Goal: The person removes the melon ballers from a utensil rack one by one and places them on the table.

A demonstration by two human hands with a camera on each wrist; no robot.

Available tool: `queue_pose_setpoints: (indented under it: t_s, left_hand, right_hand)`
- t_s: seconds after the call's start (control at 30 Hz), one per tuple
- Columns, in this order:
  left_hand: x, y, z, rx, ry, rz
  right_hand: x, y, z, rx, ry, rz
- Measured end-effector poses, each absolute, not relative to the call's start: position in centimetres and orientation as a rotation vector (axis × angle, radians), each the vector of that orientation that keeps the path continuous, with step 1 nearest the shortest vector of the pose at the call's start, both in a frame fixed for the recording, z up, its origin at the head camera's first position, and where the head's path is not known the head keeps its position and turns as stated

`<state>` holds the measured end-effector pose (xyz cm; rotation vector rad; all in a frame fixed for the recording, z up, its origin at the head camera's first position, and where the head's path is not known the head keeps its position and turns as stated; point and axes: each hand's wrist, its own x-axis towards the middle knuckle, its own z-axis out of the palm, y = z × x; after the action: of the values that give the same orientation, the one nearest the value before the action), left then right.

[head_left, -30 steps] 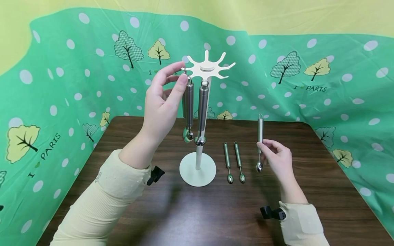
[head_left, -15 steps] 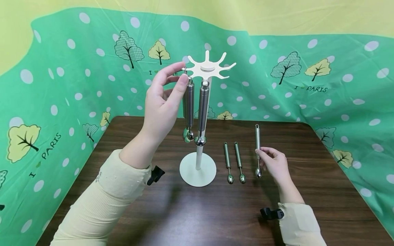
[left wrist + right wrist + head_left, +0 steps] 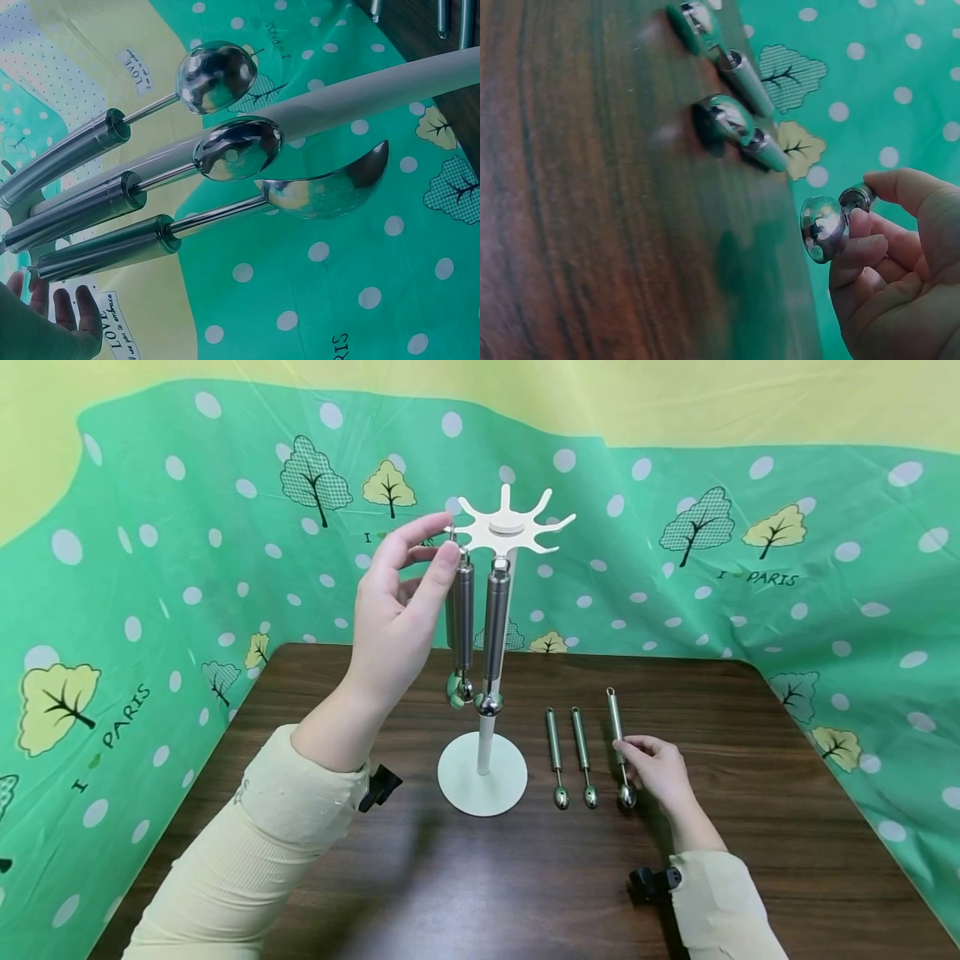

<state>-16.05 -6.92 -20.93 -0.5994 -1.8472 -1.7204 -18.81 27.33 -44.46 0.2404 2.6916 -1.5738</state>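
Note:
My left hand point(image 3: 401, 610) is raised at the white stand point(image 3: 504, 527), thumb and index finger pinching the top loop of a hanging metal scoop. In the left wrist view that scoop point(image 3: 322, 191) has a curved, pointed bowl. Two more scoops hang from the stand's arms: one with an oval bowl point(image 3: 240, 148), the other with a round bowl point(image 3: 216, 77). At the right, my right hand point(image 3: 660, 768) pinches the handle of another scoop point(image 3: 616, 718), bowl towards me. The right wrist view shows its shiny round bowl point(image 3: 823, 229) apart from the tabletop.
Two smaller scoops, one point(image 3: 553, 752) at the left and another point(image 3: 581, 752) at the right, lie side by side between the stand's round base point(image 3: 482, 785) and my right hand. Behind the brown table point(image 3: 420, 893) hangs a green patterned cloth point(image 3: 600, 593).
My right hand has come down, leftward and nearer to me with its scoop, towards the two lying scoops. My left hand has stayed at the stand.

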Motion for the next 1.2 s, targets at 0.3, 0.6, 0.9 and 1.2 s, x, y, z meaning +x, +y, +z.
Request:
queue_pose_setpoints:
  t_s: [0.3,0.6,0.9,1.2]
  left_hand:
    - [-16.1,-6.9,-21.0,-0.604,-1.846,-1.713]
    - [-16.1,-6.8,-20.9,-0.610,-1.830,-1.728]
    - [-16.1,-6.9,-20.9,-0.600,-1.840,-1.720]
    - [-16.1,-6.9,-21.0,-0.595,-1.837,-1.724]
  right_hand:
    - [-19.2,27.2,-45.9,0.299,2.657,-1.527]
    - [-19.7,27.4,-46.6,0.328,2.659,-1.486]
    - [-20.3,27.3,-46.5,0.351,2.681,-1.379]
    - [-20.5,27.2,-46.4,0.358,2.711,-1.272]
